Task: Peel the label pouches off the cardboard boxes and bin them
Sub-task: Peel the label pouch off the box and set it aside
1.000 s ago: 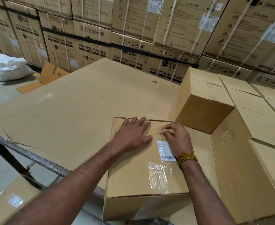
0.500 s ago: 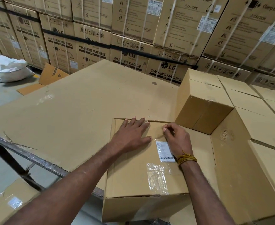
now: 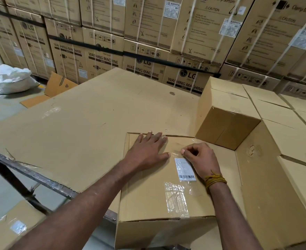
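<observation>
A cardboard box (image 3: 145, 201) lies in front of me on a big cardboard sheet. On its top sits a clear label pouch (image 3: 175, 195) holding a white barcode label (image 3: 184, 169). My left hand (image 3: 147, 150) lies flat on the box top, fingers spread, to the left of the pouch. My right hand (image 3: 199, 157) has its fingers curled at the pouch's far edge, with thumb and forefinger pinching the clear film there. A yellow thread band is on that wrist.
The big cardboard sheet (image 3: 94, 120) covers a metal-framed table. More plain boxes (image 3: 226, 114) are stacked to the right. Strapped washing machine cartons (image 3: 148, 42) form a wall behind. A white sack (image 3: 13, 80) lies on the floor at left, another labelled box (image 3: 9, 230) below.
Both hands stay nearly in place. My right hand's fingers have curled tighter at the pouch's far edge.
</observation>
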Tool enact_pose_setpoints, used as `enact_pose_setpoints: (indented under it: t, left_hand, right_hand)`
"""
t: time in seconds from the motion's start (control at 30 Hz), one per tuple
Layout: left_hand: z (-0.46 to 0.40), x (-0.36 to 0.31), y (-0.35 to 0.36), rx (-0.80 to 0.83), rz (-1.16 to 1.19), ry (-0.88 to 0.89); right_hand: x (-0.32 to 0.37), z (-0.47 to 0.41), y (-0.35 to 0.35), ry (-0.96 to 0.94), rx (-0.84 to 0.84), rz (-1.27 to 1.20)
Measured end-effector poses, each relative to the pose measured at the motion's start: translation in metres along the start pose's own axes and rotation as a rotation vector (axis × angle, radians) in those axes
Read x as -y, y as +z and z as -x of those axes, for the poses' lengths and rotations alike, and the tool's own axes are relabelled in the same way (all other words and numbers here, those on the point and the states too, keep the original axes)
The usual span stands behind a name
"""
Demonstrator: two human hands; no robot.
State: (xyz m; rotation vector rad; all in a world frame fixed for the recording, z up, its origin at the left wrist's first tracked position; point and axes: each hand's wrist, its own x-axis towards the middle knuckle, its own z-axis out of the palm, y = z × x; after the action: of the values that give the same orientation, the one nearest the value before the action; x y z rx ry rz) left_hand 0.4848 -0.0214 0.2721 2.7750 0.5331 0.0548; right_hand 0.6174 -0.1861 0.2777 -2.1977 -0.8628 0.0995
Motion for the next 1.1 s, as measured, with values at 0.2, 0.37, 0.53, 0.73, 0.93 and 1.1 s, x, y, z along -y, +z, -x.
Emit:
enact_pose_setpoints:
  t: [0.2, 0.37, 0.53, 0.73, 0.93, 1.1]
  left_hand:
    - [0.0, -0.001, 0.0, -0.001, 0.009, 0.0]
    - [0.001, -0.001, 0.0, 0.003, 0.004, -0.003]
    - [0.001, -0.001, -0.001, 0.006, -0.008, -0.004]
    - [0.002, -0.002, -0.001, 0.006, -0.006, -0.004]
    - [0.004, -0.003, -0.003, -0.005, 0.007, -0.004]
    - [0.005, -0.004, -0.004, -0.036, 0.056, 0.0]
  right_hand:
    - [0.001, 0.004, 0.003, -0.023, -0.022, -0.012]
    - [0.006, 0.007, 0.0, -0.016, -0.024, -0.132]
    - [0.004, 0.01, -0.002, 0.008, 0.146, -0.276]
    - [-0.001, 0.011, -0.007, 0.018, 0.229, -0.394]
    - [0.002, 0.013, -0.01, 0.08, 0.217, -0.523]
    - [0.004, 0.02, -0.009, 0.117, 0.073, -0.565]
